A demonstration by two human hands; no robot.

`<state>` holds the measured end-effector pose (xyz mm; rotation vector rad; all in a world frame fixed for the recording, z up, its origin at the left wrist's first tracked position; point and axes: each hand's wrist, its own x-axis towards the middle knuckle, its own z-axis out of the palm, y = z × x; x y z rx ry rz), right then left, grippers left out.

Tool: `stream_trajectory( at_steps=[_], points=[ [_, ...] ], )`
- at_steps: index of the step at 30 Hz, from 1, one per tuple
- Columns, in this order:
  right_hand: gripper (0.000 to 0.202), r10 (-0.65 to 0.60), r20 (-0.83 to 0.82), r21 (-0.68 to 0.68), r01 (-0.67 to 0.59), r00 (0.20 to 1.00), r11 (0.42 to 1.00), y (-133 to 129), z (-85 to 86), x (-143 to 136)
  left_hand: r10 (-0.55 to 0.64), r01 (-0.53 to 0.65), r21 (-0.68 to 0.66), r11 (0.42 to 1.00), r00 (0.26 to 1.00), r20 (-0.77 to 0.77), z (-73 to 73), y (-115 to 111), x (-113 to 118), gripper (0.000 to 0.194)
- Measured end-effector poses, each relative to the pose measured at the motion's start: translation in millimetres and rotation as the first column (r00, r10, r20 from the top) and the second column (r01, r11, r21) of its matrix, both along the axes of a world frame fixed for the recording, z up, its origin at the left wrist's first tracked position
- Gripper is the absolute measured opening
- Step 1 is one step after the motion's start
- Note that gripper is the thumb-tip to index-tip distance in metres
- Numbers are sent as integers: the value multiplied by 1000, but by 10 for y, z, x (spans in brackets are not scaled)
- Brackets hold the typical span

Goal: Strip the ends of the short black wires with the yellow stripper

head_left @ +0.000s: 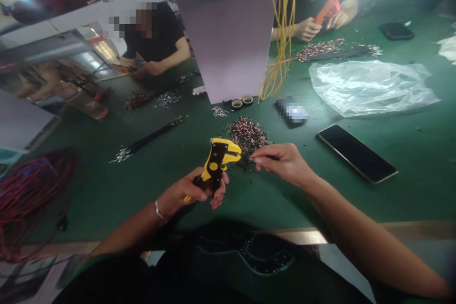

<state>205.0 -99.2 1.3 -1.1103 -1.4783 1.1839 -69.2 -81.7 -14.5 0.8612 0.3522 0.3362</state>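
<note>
Dim, uneven light is spread over the green tabletop [107, 185]; far beyond the yellow-and-black wire stripper [214, 165], to its left, a white glare is seen, and to its far right a pale haze is laid; highlights are caught by the clear plastic bag [374, 88] beyond its right; the dark shirt [160, 275] nearer than it is sunk in shadow; the red cables [35, 194] well left of it are blurred and stretched; pixelated blocks are scattered beyond it.

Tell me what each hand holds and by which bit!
Left hand: the tool, by its handles. Right hand: something thin and dark; which part, unclear.
</note>
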Motion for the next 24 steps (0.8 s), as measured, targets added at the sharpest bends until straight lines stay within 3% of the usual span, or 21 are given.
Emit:
stream_trajectory(
  at_steps=[11,24],
  points=[
    [17,-5,32,3,5,999,1000,6,5,1,45,-44,23,999,998,-49,51,-24,18,44],
    [21,-1,82,15,0,997,1000,30,-6,0,222,-197,173,965,966,-135,53,-156,60,21]
  ],
)
